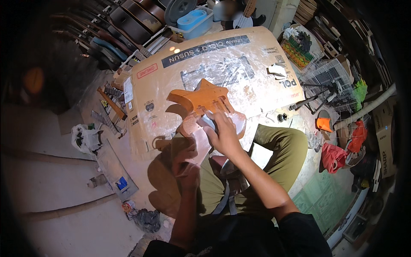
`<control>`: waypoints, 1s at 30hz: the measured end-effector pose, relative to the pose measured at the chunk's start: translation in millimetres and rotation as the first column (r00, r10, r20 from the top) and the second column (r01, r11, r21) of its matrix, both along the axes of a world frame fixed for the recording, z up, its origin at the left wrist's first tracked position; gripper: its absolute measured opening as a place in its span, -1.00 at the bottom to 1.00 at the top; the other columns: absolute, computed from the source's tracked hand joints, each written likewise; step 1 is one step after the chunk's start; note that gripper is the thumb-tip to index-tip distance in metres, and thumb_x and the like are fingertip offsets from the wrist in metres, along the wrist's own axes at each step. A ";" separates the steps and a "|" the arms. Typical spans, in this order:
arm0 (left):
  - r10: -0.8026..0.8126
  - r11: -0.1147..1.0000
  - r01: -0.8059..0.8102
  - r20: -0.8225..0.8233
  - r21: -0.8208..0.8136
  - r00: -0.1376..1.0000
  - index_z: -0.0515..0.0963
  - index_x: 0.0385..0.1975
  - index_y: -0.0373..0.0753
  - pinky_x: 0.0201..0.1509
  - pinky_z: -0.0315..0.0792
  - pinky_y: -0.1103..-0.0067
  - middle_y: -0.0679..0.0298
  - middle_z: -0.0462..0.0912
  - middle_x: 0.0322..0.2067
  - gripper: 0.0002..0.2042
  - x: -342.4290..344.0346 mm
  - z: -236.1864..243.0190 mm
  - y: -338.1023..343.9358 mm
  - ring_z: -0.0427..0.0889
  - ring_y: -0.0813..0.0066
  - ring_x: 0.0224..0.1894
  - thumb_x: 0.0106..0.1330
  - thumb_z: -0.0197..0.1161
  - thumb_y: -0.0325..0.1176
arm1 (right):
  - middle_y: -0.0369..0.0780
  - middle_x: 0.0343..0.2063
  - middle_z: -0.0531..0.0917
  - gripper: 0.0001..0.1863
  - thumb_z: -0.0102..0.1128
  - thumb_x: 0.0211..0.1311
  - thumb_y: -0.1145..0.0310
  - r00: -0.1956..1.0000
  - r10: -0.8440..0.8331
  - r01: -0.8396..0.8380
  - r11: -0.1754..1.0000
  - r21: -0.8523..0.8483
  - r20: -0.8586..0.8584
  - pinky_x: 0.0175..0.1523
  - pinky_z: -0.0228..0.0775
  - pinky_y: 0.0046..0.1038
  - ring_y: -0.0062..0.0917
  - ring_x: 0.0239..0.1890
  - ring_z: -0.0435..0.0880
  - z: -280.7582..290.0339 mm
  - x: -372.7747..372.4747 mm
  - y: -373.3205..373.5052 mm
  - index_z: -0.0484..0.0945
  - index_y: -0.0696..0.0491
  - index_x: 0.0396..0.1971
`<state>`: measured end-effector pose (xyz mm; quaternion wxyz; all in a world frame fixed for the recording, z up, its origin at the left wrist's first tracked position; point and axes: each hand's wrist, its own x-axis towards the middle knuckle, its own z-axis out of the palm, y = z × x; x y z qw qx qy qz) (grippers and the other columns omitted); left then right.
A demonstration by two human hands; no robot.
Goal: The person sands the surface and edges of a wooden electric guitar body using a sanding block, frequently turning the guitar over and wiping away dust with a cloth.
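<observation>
An orange-brown wooden guitar body [201, 99] with pointed horns and cut-out slots lies in front of me, over my lap and the near edge of the cardboard. My right hand [222, 133] presses on its near part, with the fingers closed round a small grey-white sanding block [208, 121]. A pale, dusty sheen covers the wood around that hand. In shadow at the near left side of the guitar body, my left hand [187, 165] grips its edge; its fingertips are partly hidden.
Under the work lies a large dusty cardboard sheet [141, 98] with a crumpled white piece [277, 71] on it. Guitar bodies [132, 19] stand in rows at the far left. A wire rack [329, 77] and an orange-black item [324, 122] are at right. Plastic bags [85, 139] lie at left.
</observation>
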<state>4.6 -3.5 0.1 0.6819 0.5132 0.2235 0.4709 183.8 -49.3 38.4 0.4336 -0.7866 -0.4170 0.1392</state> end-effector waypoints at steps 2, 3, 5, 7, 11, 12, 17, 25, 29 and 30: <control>0.010 1.000 -0.010 0.021 0.011 1.000 0.54 -0.02 -0.32 0.29 0.43 0.31 0.04 0.62 0.07 -0.58 -2.2 -1.1 0.7 0.59 0.24 0.13 0.18 0.45 -0.27 | 0.04 -0.06 0.58 -0.56 0.29 0.34 0.31 0.998 0.058 -0.057 0.996 0.069 -0.005 0.15 0.34 -0.15 -0.02 0.03 0.54 1.3 -10.7 -18.7 0.50 0.18 0.14; 0.026 0.999 -0.027 0.038 0.019 0.999 0.54 -0.02 -0.32 0.28 0.43 0.32 0.05 0.63 0.06 -0.58 -0.2 0.7 0.8 0.60 0.24 0.13 0.18 0.45 -0.28 | 0.04 -0.05 0.58 -0.56 0.31 0.33 0.33 0.998 0.063 -0.062 0.997 0.040 -0.023 0.16 0.34 -0.15 -0.02 0.05 0.54 6.9 -17.8 -26.9 0.50 0.17 0.13; 0.035 0.999 -0.034 0.037 -0.009 0.999 0.54 -0.03 -0.32 0.25 0.45 0.33 0.06 0.63 0.05 -0.60 -1.7 -2.0 -3.6 0.60 0.26 0.12 0.17 0.44 -0.31 | 0.03 -0.04 0.59 -0.55 0.32 0.32 0.31 0.999 0.031 -0.032 0.999 -0.025 -0.016 0.18 0.34 -0.15 -0.02 0.06 0.55 6.9 -17.9 -24.8 0.50 0.18 0.13; 0.012 0.999 -0.011 0.027 -0.044 1.000 0.54 -0.04 -0.33 0.23 0.46 0.33 0.07 0.63 0.04 -0.62 -0.1 -5.6 -3.9 0.59 0.26 0.11 0.16 0.41 -0.35 | 0.03 -0.04 0.59 -0.55 0.32 0.33 0.30 0.998 -0.016 0.014 0.999 -0.034 -0.065 0.18 0.35 -0.14 -0.02 0.05 0.55 2.7 4.4 -0.4 0.50 0.18 0.13; 0.020 1.000 -0.021 -0.035 -0.023 0.999 0.55 -0.06 -0.34 0.25 0.45 0.31 0.07 0.64 0.01 -0.64 -4.1 -8.4 -2.7 0.59 0.24 0.12 0.14 0.37 -0.39 | 0.04 -0.04 0.59 -0.55 0.29 0.35 0.28 1.000 0.029 -0.028 0.998 0.055 -0.006 0.19 0.35 -0.14 0.00 0.04 0.54 1.4 -6.9 -12.0 0.50 0.18 0.14; 0.038 0.999 -0.040 -0.055 -0.027 0.998 0.55 -0.06 -0.34 0.25 0.45 0.31 0.07 0.64 0.00 -0.64 -9.5 -11.7 -3.5 0.59 0.24 0.11 0.13 0.37 -0.39 | 0.06 -0.04 0.58 -0.55 0.27 0.36 0.27 0.997 0.055 -0.053 0.998 0.021 -0.061 0.19 0.35 -0.13 0.03 0.03 0.53 9.6 -17.2 -25.6 0.49 0.18 0.15; 0.064 0.996 -0.063 -0.001 -0.060 0.998 0.56 -0.09 -0.33 0.26 0.44 0.28 0.08 0.64 -0.04 -0.65 0.6 -9.6 -3.1 0.61 0.21 0.09 0.11 0.37 -0.40 | 0.05 -0.08 0.60 -0.58 0.26 0.35 0.28 1.000 -0.015 0.014 0.999 -0.032 -0.011 0.16 0.36 -0.14 0.00 0.03 0.55 0.6 5.2 -1.7 0.50 0.16 0.12; 0.109 0.990 -0.110 -0.024 -0.084 0.994 0.54 -0.18 -0.31 0.29 0.43 0.23 0.07 0.64 -0.09 -0.70 1.1 -5.6 -7.6 0.62 0.19 0.07 0.06 0.33 -0.44 | 0.06 -0.11 0.58 -0.56 0.27 0.34 0.27 1.000 0.003 -0.003 1.000 -0.010 0.026 0.11 0.36 -0.13 0.03 -0.02 0.54 1.5 -7.7 -12.0 0.49 0.16 0.13; 0.059 0.994 -0.059 0.002 0.092 0.998 0.52 -0.22 -0.31 0.28 0.43 0.24 0.06 0.64 -0.11 -0.75 6.1 -0.8 0.9 0.62 0.18 0.06 0.10 0.31 -0.42 | 0.06 -0.11 0.58 -0.55 0.27 0.34 0.27 0.999 -0.053 0.054 0.998 -0.037 0.010 0.11 0.36 -0.14 0.02 -0.02 0.54 3.9 3.9 6.0 0.49 0.17 0.14; 0.058 0.991 -0.058 0.001 0.122 0.998 0.52 -0.23 -0.31 0.29 0.42 0.24 0.05 0.64 -0.11 -0.76 2.2 -6.6 3.7 0.63 0.17 0.06 0.11 0.31 -0.41 | 0.06 -0.10 0.58 -0.56 0.28 0.34 0.27 1.000 0.015 -0.015 1.000 0.027 -0.006 0.12 0.36 -0.14 0.01 -0.01 0.54 4.2 -8.8 -5.5 0.50 0.17 0.13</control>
